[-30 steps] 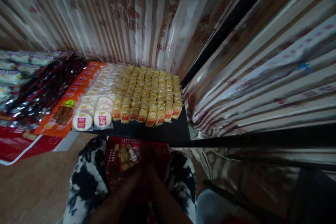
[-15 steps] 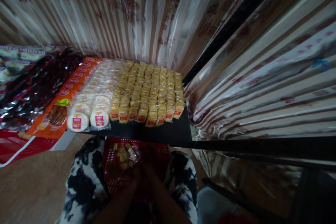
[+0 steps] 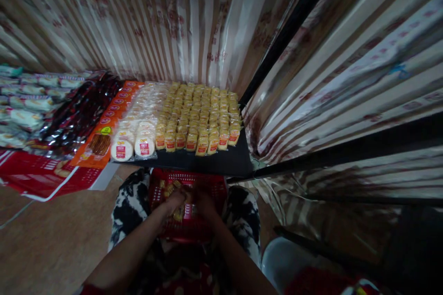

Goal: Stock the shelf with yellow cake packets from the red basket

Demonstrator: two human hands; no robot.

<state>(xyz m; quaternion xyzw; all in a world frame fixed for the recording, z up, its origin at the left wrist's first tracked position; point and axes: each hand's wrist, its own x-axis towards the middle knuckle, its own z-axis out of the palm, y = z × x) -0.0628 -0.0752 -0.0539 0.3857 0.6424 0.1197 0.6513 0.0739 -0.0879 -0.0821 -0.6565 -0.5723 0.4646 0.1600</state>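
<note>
Snack packet in red basket: both hands' fingers curled round it.

One red plastic mesh basket, two bare hands, the left hand and the right hand, and one black flat display shelf.

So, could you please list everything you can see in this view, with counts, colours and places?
yellow snack packs: many, yellow with red labels, in rows on the black shelf
round white packs: many, white with red labels, left of the yellow ones
orange packs: one row, orange, further left
dark glossy packs: many, dark red, far left
red basket: one, red, on the lap, a few yellow packs inside
striped curtain: beige, behind the shelf
left hand: in the basket, fingers on a small yellow pack
right hand: in the basket, grip unclear
</note>
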